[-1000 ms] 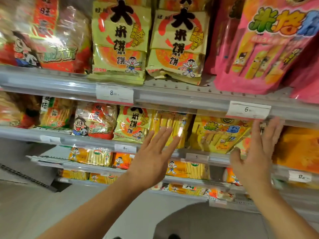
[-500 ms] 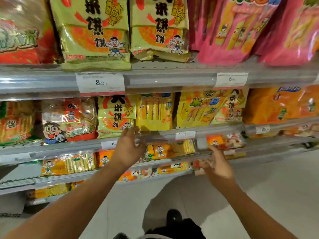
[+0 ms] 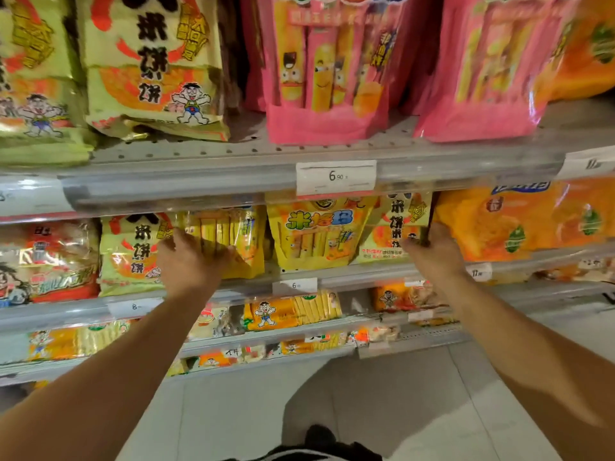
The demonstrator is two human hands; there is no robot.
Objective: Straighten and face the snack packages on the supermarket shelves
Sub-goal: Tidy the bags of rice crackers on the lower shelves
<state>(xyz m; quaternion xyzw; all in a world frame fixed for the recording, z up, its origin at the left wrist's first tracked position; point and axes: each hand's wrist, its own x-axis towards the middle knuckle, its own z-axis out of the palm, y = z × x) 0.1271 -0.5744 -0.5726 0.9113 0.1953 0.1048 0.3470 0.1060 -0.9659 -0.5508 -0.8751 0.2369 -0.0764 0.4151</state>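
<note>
Second shelf of a snack aisle, seen from above the person's arms. A second ago both hands hovered open and apart in front of the shelf edge; half a second ago they had dropped toward the lower tiers; now they have come up onto the second shelf and made contact. The left hand presses with curled fingers on the clear yellow stick pack, while the right hand grips the side edge of the pale green rice-cracker bag at about 3 o'clock from the yellow cartoon pouch that stands between the two hands. The shift from hovering to holding suggests the straightening of this row has begun; the cracker bag sits partly behind the pouch and probably needs drawing forward. Legible writing: a price tag at 12 o'clock on the upper rail reads "6.90"; smaller tags below show "6" and "8", their remaining digits blurred. The green bags carry large black Chinese characters, and the orange packs at far right show a blue logo too smeared to read.
</note>
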